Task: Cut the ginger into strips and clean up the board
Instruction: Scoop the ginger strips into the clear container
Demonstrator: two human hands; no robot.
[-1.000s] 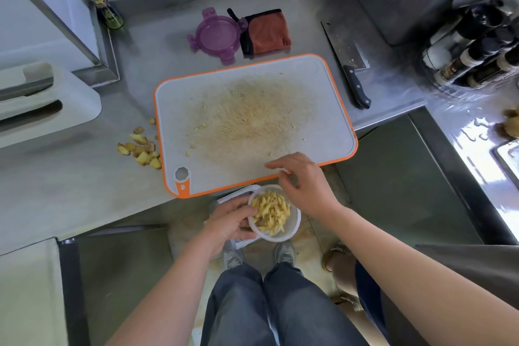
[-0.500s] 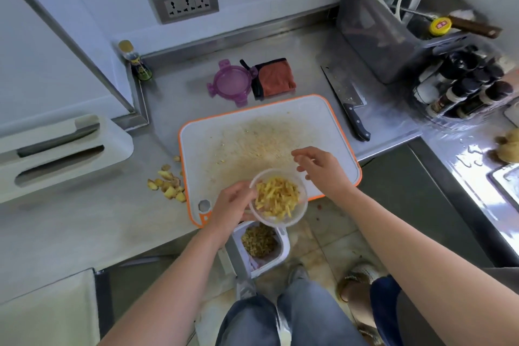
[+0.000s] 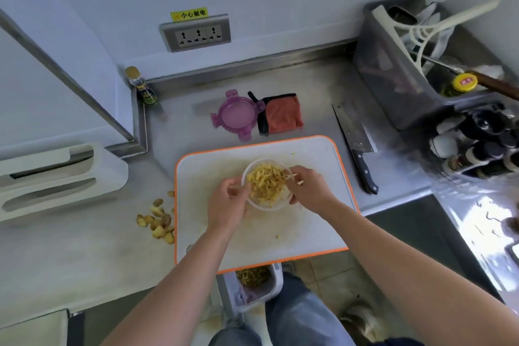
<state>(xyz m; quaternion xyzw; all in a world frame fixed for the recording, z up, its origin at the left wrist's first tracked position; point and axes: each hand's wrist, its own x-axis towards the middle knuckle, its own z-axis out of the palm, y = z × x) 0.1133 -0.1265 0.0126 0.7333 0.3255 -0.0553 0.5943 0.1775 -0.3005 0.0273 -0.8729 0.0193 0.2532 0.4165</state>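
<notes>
A small clear bowl (image 3: 276, 203) full of yellow ginger strips (image 3: 266, 182) is over the middle of the white, orange-rimmed cutting board (image 3: 317, 160). My left hand (image 3: 229, 203) grips the bowl's left rim. My right hand (image 3: 307, 191) is at the bowl's right rim, its fingers curled there with a couple of ginger strips by the fingertips. The board's surface is stained yellow, with a few crumbs on it. A cleaver (image 3: 355, 146) with a black handle lies on the steel counter just right of the board.
Ginger peel scraps (image 3: 158, 220) lie on the counter left of the board. A purple lid (image 3: 237, 115) and a folded orange cloth (image 3: 282, 114) sit behind it. A grey utensil bin (image 3: 398, 84) and spice bottles (image 3: 477, 143) stand right. A small waste bin (image 3: 252, 284) is below the counter edge.
Both hands have lifted the bowl of ginger strips from below the counter's front edge up and over the middle of the board.
</notes>
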